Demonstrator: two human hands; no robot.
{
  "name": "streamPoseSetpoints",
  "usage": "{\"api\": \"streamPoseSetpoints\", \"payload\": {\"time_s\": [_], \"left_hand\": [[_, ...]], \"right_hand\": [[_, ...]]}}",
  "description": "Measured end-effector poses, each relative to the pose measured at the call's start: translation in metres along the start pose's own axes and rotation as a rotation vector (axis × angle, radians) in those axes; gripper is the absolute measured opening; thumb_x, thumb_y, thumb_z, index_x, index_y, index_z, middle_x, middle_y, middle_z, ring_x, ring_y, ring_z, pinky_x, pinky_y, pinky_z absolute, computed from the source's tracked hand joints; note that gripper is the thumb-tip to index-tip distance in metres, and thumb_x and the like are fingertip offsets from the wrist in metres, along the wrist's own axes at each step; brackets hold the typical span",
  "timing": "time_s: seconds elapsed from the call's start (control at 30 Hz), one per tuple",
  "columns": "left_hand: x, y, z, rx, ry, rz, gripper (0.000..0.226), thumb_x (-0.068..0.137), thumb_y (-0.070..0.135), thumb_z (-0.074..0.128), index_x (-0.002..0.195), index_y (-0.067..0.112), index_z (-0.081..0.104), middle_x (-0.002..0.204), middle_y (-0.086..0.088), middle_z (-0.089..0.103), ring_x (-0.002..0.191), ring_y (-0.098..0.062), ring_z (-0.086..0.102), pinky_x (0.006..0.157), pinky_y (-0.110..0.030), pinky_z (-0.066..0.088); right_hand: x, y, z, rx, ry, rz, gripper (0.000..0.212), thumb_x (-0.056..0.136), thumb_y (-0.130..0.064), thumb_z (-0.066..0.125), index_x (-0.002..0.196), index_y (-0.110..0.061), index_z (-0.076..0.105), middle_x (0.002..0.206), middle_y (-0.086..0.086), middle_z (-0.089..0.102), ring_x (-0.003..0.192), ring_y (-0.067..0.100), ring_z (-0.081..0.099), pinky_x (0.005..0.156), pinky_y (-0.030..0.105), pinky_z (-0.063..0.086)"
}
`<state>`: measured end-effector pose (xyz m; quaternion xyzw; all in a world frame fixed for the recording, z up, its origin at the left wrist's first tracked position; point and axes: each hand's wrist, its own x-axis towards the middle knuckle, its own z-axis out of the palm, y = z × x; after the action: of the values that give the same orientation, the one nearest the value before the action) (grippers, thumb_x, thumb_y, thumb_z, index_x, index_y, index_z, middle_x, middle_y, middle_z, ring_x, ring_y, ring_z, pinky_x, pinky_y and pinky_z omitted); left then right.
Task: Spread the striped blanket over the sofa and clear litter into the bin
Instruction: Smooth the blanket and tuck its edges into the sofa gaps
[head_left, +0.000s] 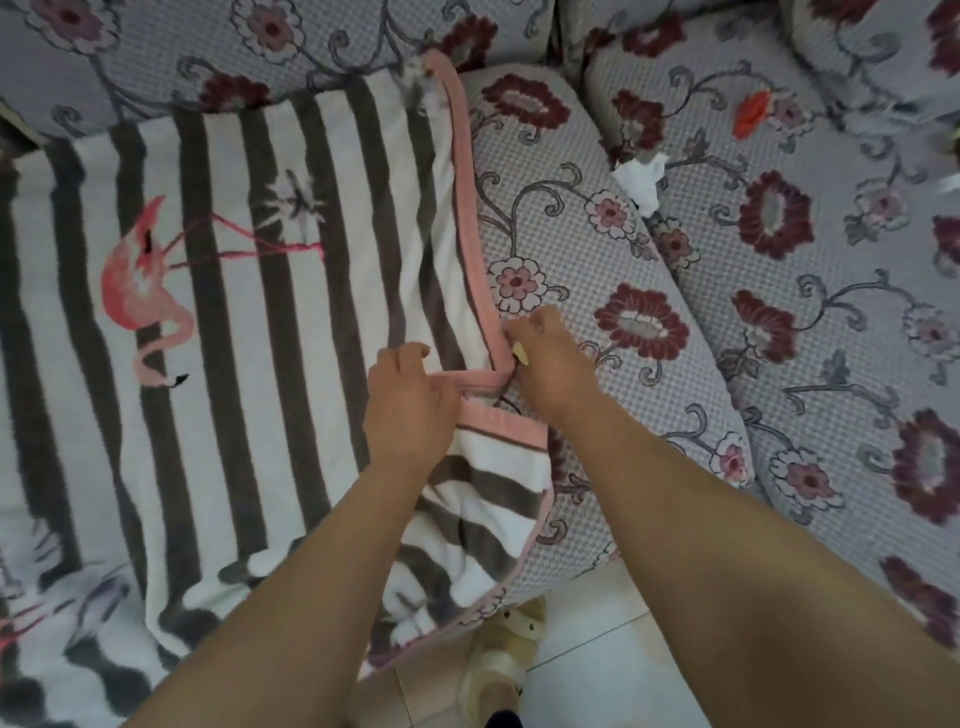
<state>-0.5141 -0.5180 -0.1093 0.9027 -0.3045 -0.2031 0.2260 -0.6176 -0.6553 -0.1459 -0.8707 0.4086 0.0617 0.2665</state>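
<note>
The striped blanket (249, 270), grey and white with pink flamingos and a pink border, lies over the left part of the floral sofa (623, 270). One corner of it is folded back near the seat's front. My left hand (410, 405) grips the pink border at that fold. My right hand (550, 358) pinches the border at the corner just to the right, with a small yellowish thing showing under its fingers. A crumpled white tissue (641, 179) lies in the gap between seat cushions. An orange scrap (752, 111) lies further back right.
Sofa back cushions (156, 41) run along the top. Pale floor tiles (582, 670) show below the seat's front edge, with a light-coloured slipper (506, 654) on them. More pale scraps lie at the far right edge (948, 182). No bin is in view.
</note>
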Motion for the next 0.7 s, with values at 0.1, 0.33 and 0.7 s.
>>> {"api": "streamPoseSetpoints", "payload": {"time_s": [0.1, 0.33, 0.7], "left_hand": [[0.018, 0.005, 0.008, 0.24, -0.276, -0.051, 0.046, 0.081, 0.032, 0.061, 0.12, 0.012, 0.049, 0.12, -0.012, 0.053, 0.113, -0.031, 0.051, 0.09, -0.042, 0.048], [0.008, 0.047, 0.044, 0.156, -0.593, -0.029, 0.032, 0.088, 0.038, 0.055, 0.066, 0.016, 0.049, 0.069, -0.004, 0.051, 0.066, -0.021, 0.051, 0.06, -0.03, 0.04], [0.001, 0.11, 0.066, -0.494, -0.474, -0.342, 0.037, 0.089, 0.016, 0.05, 0.052, 0.012, 0.055, 0.038, 0.001, 0.057, 0.034, -0.007, 0.051, 0.041, -0.016, 0.042]], "right_hand": [[0.009, 0.011, 0.0, -0.023, 0.042, -0.048, 0.028, 0.085, -0.002, 0.059, 0.107, -0.018, 0.054, 0.114, 0.005, 0.042, 0.086, 0.02, 0.052, 0.076, 0.039, 0.055], [0.014, 0.071, -0.045, -0.078, 0.04, 0.081, 0.021, 0.09, -0.005, 0.055, 0.111, -0.007, 0.055, 0.124, 0.015, 0.04, 0.095, 0.032, 0.055, 0.07, 0.034, 0.047], [-0.082, 0.08, -0.064, 0.689, -0.779, 0.229, 0.057, 0.073, 0.015, 0.055, 0.123, -0.011, 0.056, 0.116, 0.009, 0.064, 0.112, 0.028, 0.057, 0.098, 0.042, 0.046]]}}
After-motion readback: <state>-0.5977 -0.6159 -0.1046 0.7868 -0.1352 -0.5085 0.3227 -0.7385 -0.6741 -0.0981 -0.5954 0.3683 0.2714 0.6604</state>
